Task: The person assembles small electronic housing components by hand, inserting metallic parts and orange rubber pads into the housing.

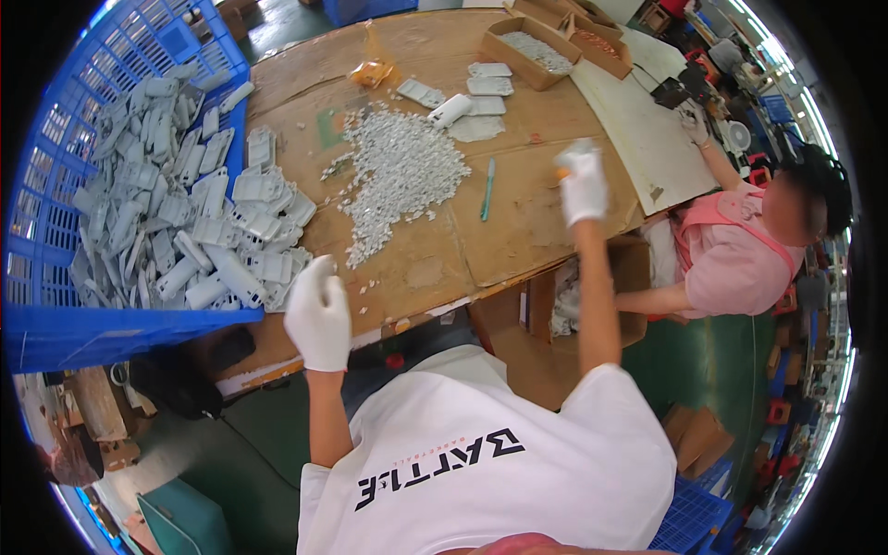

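Observation:
My left hand (319, 322), in a white glove, is at the table's near edge beside a heap of white plastic housings (264, 208). Its fingers are slightly bent with the thumb apart, and nothing shows in them. On the right, my gloved right hand (585, 185) is over the cardboard-covered table (518, 203), blurred by motion. Its fingers are closed around something with a bit of orange, too smeared to name. Between the hands spreads a pile of small whitish plastic parts (407, 166). A teal pen (487, 190) lies right of that pile.
A blue plastic crate (120, 319) full of white housings leans at the left. Several housings (488, 86) lie at the back, near an orange plastic bag (373, 72). Cardboard boxes (532, 51) of small parts stand behind. A co-worker in pink (735, 250) sits at the right.

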